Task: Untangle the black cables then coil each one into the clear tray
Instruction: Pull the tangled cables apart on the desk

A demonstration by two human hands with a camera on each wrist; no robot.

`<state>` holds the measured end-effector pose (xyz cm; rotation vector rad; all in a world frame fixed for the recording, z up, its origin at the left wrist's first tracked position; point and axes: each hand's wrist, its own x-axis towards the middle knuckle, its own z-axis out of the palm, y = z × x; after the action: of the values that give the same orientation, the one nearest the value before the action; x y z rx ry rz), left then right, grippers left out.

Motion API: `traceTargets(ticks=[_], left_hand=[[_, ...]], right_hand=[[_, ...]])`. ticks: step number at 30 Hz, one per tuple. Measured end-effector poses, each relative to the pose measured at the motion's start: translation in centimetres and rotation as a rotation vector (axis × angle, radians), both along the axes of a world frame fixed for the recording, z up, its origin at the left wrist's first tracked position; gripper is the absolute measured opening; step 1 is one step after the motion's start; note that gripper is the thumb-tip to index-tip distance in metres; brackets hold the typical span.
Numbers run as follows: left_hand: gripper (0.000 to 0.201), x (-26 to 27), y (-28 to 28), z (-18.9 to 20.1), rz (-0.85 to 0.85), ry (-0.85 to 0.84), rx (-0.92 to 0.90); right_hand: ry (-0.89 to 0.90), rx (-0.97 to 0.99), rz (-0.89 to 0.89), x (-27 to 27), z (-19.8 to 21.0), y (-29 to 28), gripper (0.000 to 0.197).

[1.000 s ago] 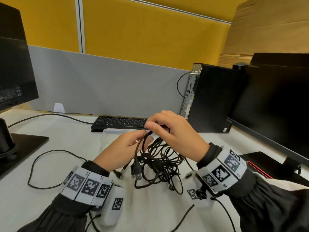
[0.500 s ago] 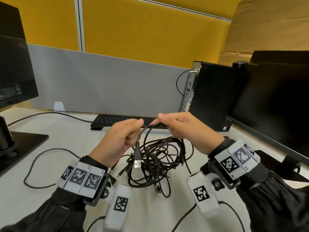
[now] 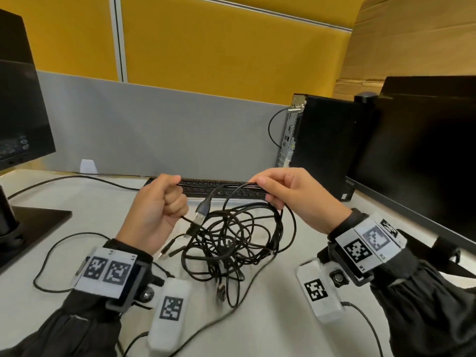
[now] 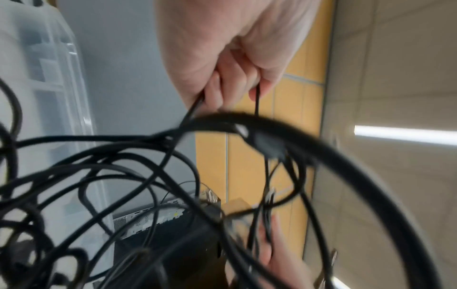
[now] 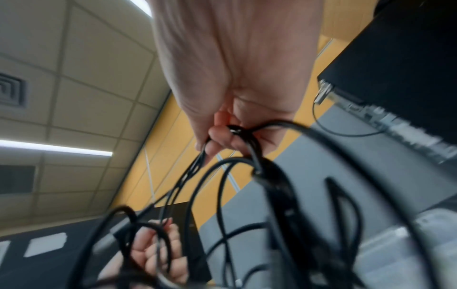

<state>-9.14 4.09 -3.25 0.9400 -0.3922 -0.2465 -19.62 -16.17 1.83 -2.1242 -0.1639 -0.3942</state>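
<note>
- The cables [image 3: 231,240] hang as one tangled bunch between the two hands, above the desk [image 3: 77,210], with the lowest loops trailing onto it.
- They look light, thin and limp, so a loop is likely to snag rather than slide; a free end such as the USB plug [image 3: 199,217] seems the best place to take hold and feed back through.
- The left hand [image 3: 157,210] is fisted around a strand; its end runs out from under the fist.
- The right hand [image 3: 286,194] pinches several strands between thumb and curled fingers.
- The tray [image 4: 44,78] stands behind the tangle, holding no cable.
</note>
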Motion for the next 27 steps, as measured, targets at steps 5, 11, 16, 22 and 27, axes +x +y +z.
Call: traceTargets(ticks=[5,11,16,22,27], left_hand=[[0.051,0.7,0.1,-0.3,-0.052,0.074,-0.081],[0.043,1.0,-0.1,-0.7,0.080,-0.017,0.176],[0.025,-0.8,-0.7,1.8,0.271,-0.751,0.954],[0.032,-4.2,-4.1,4.9,0.019,-1.048,1.113],[0.030,-3.7,-4.9,5.4,-0.008,-0.590,0.579]], right_hand=[[-0.005,-0.062,-0.074,-0.7,-0.8,-2.1,0.019],[-0.013,-0.272,-0.100,-1.3,-2.2,-3.8,0.014],[-0.170,-0.429,-0.151,-1.0,-2.0,-2.9,0.016],[-0.160,-0.516,-0.118,0.2,-1.5,-0.6,0.015],[-0.119,-0.354,0.042,-0.1,-0.6,-0.7,0.018]])
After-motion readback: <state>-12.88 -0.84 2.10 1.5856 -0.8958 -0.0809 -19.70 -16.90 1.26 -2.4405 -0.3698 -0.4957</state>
